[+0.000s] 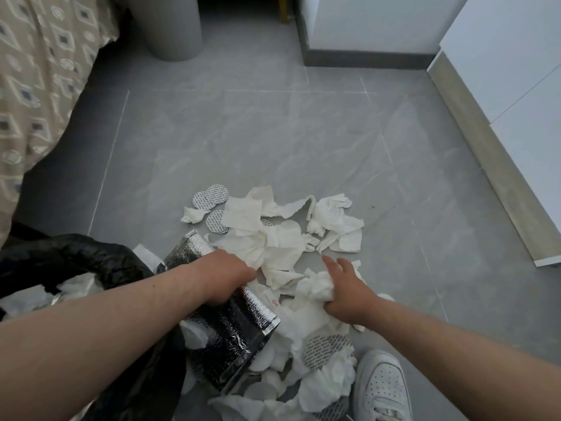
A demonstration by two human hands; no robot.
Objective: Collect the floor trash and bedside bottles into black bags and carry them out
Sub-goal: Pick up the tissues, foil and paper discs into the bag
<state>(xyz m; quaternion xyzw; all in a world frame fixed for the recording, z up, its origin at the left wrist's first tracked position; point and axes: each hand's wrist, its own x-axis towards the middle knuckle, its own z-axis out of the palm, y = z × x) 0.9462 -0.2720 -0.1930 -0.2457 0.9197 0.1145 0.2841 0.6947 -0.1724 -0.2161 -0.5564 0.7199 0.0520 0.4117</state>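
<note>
A heap of crumpled white tissues and several round foil seal discs lies on the grey tiled floor. My left hand curls its fingers round a silver foil insulated bag at the heap's left side. My right hand grips a wad of white tissue, with the forefinger and middle finger stretched out. A black trash bag lies open at the lower left, with white tissue showing inside it. No bottles are visible.
A bed with a beige patterned cover fills the left edge. A grey cylindrical bin stands at the back. White cabinets line the right side. My white sneaker stands beside the lower tissues.
</note>
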